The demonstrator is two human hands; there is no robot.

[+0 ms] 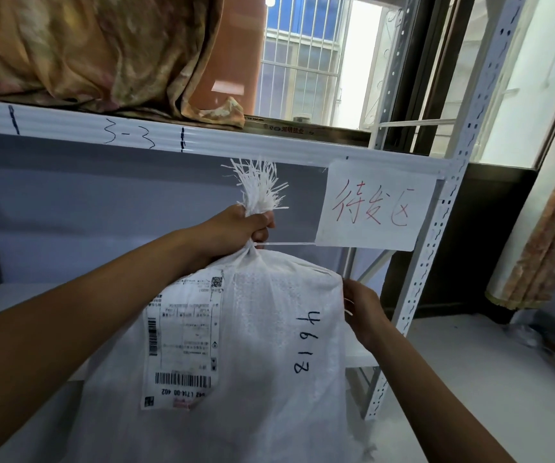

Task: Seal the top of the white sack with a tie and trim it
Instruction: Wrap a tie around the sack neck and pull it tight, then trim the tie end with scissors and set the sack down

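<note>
The white woven sack hangs in front of me, with a shipping label and the handwritten number 41918 on its side. My left hand is clenched around the gathered neck, and frayed white strands stick up above the fist. Just below the fist a white tie circles the neck, its long tail pointing straight right. My right hand is at the sack's right shoulder, fingers pinched on a thin white strip; I cannot tell what that strip is.
A white metal shelf beam marked 3-3 runs behind the sack, and a paper sign with red writing hangs from it. A perforated upright stands at the right. Patterned fabric lies on the shelf above. A barred window is behind.
</note>
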